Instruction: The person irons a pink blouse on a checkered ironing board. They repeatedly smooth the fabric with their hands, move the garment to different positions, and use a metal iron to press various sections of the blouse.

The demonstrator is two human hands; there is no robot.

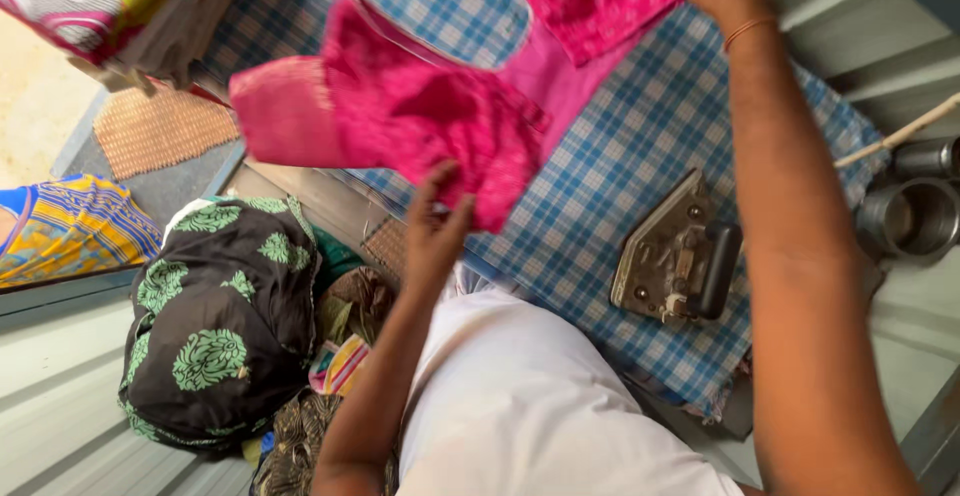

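I see a heavy metal iron (676, 256) with a black handle resting on the blue checked cloth (620, 156) that covers the table. Two steel cups (915, 218) stand at the right edge. Lower left lies a black bundle with green flower prints (220, 326), beside a woven mat (160, 131).
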